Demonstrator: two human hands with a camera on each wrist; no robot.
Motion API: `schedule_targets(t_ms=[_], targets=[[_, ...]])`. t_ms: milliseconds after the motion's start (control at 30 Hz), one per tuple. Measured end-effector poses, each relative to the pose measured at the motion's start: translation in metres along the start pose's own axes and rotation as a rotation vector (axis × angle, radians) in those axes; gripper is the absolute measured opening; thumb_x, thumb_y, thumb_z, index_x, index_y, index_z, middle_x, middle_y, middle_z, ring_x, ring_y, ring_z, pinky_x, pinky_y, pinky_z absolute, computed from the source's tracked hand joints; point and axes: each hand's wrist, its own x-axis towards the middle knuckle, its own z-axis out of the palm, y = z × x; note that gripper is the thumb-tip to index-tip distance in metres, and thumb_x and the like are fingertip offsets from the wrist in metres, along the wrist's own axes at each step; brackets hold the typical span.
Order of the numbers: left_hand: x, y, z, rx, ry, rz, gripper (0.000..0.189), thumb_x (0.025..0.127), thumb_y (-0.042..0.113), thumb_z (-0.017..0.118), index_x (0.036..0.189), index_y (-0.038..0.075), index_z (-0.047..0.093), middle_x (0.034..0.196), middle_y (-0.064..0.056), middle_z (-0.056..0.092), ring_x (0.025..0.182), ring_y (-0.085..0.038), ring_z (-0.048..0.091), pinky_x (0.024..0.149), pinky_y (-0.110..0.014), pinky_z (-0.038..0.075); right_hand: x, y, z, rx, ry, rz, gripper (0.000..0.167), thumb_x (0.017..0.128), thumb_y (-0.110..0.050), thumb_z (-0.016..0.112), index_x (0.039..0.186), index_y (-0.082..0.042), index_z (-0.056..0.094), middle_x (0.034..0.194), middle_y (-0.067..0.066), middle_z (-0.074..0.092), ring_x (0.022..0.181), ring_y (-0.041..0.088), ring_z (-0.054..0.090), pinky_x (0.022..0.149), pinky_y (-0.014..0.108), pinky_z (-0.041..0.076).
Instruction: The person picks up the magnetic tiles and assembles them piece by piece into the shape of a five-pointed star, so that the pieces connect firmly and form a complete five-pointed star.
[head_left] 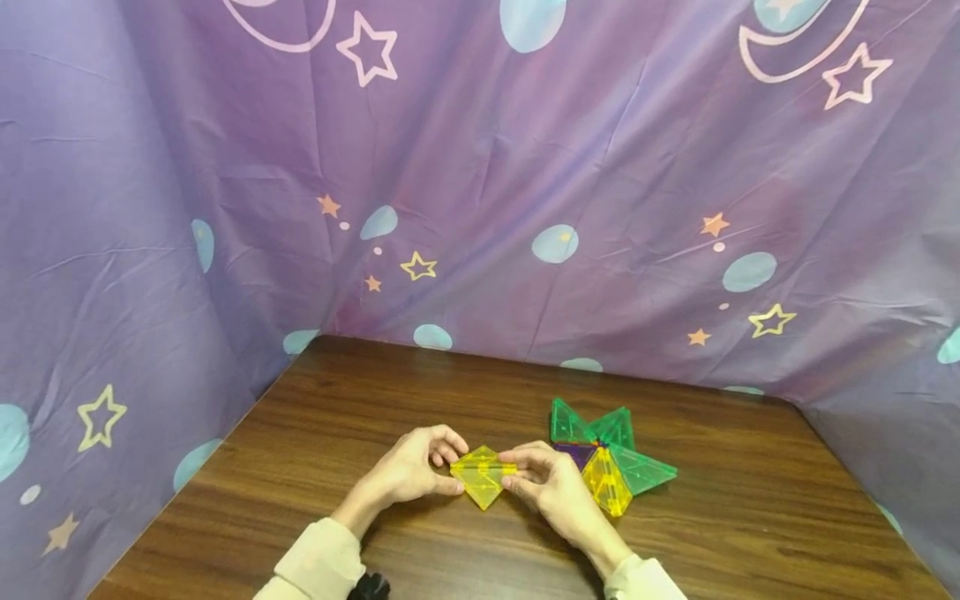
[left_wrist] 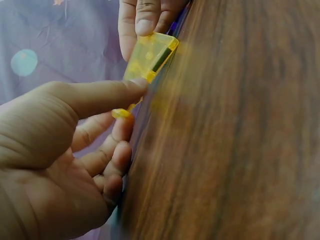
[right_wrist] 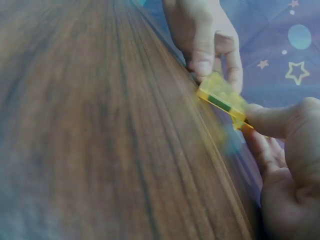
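Observation:
Two see-through yellow magnetic tiles (head_left: 483, 487), edge to edge in a diamond shape, are held between both hands near the middle of the table. My left hand (head_left: 411, 467) pinches the left corner, its thumb on the near side. At the right corner, my right hand (head_left: 557, 490) pinches with thumb and fingers. From the left wrist view, the yellow tiles (left_wrist: 150, 55) look tilted against the table, with the left thumb pressed on one edge. In the right wrist view a dark magnet strip shows along the edge of the yellow tiles (right_wrist: 220, 97).
Just beyond the right hand lies a star-like group of joined magnetic tiles: green tiles (head_left: 641, 472), a purple tile (head_left: 576, 454) and a yellow piece (head_left: 606, 483). The brown wooden table (head_left: 360, 392) meets a purple patterned cloth (head_left: 465, 167) at its back and left.

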Motion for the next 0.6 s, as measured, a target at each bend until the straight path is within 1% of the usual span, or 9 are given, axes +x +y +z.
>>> schedule_targets(t_ms=[133,233,333,400,500,600], targets=[[0.0009,0.0013,-0.0005,-0.089,-0.001,0.021,0.038,0.083,-0.001,0.093,0.117,0.005,0.077,0.098,-0.005,0.077,0.09,-0.018,0.068,0.083,-0.027,0.056,0.0006,-0.001,-0.0013,0.043,0.065,0.052,0.033,0.092,0.001,0.087,0.125,0.003,0.079,0.119,0.021,0.072,0.097,0.014,0.071,0.087,0.023,0.062],[0.0011,0.0012,-0.0001,-0.117,0.031,0.022,0.03,0.087,0.001,0.092,0.114,0.005,0.081,0.094,-0.006,0.079,0.085,-0.016,0.071,0.079,-0.027,0.059,0.0009,-0.0021,-0.0013,0.075,0.084,0.078,0.034,0.092,0.003,0.086,0.125,0.005,0.078,0.114,0.02,0.073,0.094,0.014,0.074,0.085,0.023,0.063],[0.0005,0.0018,0.0012,-0.17,0.069,-0.012,0.027,0.089,0.005,0.092,0.115,0.004,0.084,0.094,-0.008,0.081,0.082,-0.017,0.075,0.078,-0.03,0.062,0.0009,-0.0025,-0.0008,0.076,0.092,0.09,0.034,0.091,0.004,0.086,0.124,0.005,0.078,0.105,0.018,0.074,0.089,0.013,0.073,0.083,0.023,0.064],[0.0,0.002,0.0024,-0.222,0.079,-0.046,0.028,0.09,0.006,0.091,0.117,0.003,0.084,0.095,-0.009,0.082,0.082,-0.02,0.078,0.078,-0.033,0.064,0.0007,-0.0025,-0.0004,0.071,0.094,0.096,0.034,0.092,0.003,0.086,0.124,0.006,0.078,0.101,0.017,0.073,0.087,0.013,0.073,0.081,0.023,0.064],[-0.0007,0.0014,0.0036,-0.308,0.07,-0.077,0.03,0.092,0.003,0.088,0.121,-0.001,0.082,0.096,-0.014,0.083,0.083,-0.024,0.081,0.078,-0.036,0.067,0.0003,-0.0024,0.0003,0.044,0.094,0.095,0.033,0.092,0.002,0.087,0.124,0.005,0.078,0.098,0.015,0.072,0.085,0.013,0.071,0.079,0.023,0.063],[-0.0012,0.0,0.0041,-0.368,0.051,-0.081,0.031,0.094,0.0,0.086,0.124,-0.005,0.08,0.098,-0.018,0.082,0.085,-0.027,0.082,0.078,-0.036,0.068,-0.0002,-0.0027,0.0006,0.027,0.088,0.103,0.033,0.092,0.0,0.088,0.124,0.003,0.079,0.097,0.014,0.071,0.084,0.014,0.069,0.078,0.022,0.062]])
